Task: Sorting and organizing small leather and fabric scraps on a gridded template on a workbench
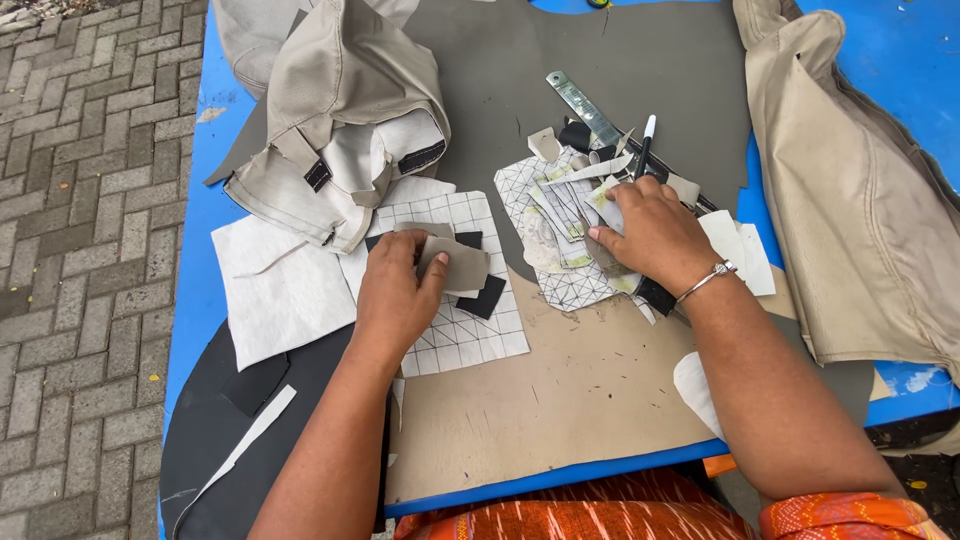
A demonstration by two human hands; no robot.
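- Far left, I see a brick pavement (80,250) beside the blue table (195,250).
- At 10 o'clock a beige fabric cover (335,120) is bunched over a white sheet (275,290).
- Left hand (395,295): fingers pressed together with the thumb, pinching a small grey fabric piece (462,265) over black scraps and a grid-printed sheet (465,330).
- Centre, a tan board (560,390) lies at 6 o'clock and a grey sheet (600,70) at 12.
- Right hand (650,235): fingers spread flat, pressing a pile of cut pattern pieces (560,215); nothing pinched.
- Just past it at 1 o'clock, a metal ruler (585,105) and a pen (645,140).
- Far right, another beige cover (850,190).
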